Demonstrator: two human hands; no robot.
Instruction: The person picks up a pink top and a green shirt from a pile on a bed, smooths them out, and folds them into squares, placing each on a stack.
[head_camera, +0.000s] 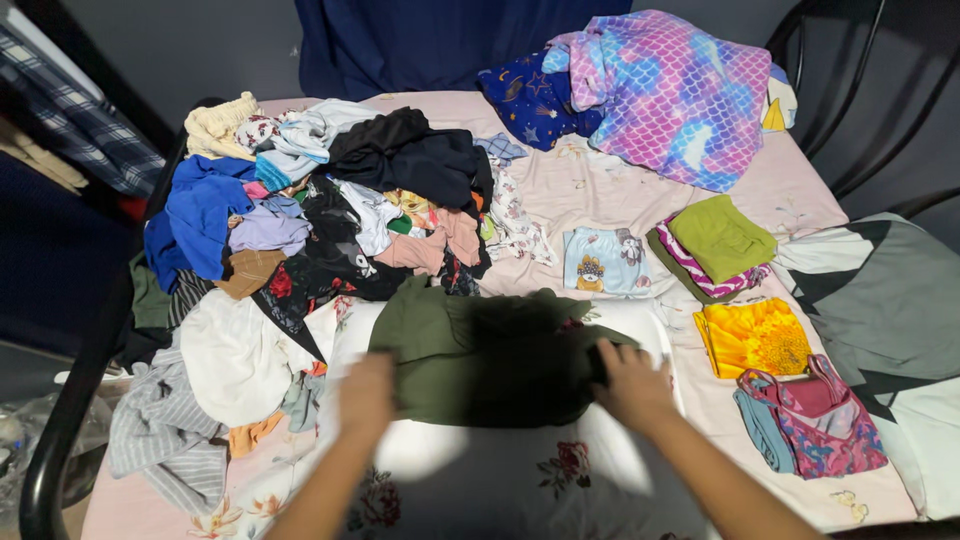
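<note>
Head view: an olive-green garment, judged soft and light, is pinched at its side edges by the left hand and right hand.

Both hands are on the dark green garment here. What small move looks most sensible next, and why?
Probably smooth it flat. The left hand and right hand hold the opposite edges of the dark green garment, which lies bunched on the bed sheet, while folded pieces such as the yellow one lie to the right.
</note>
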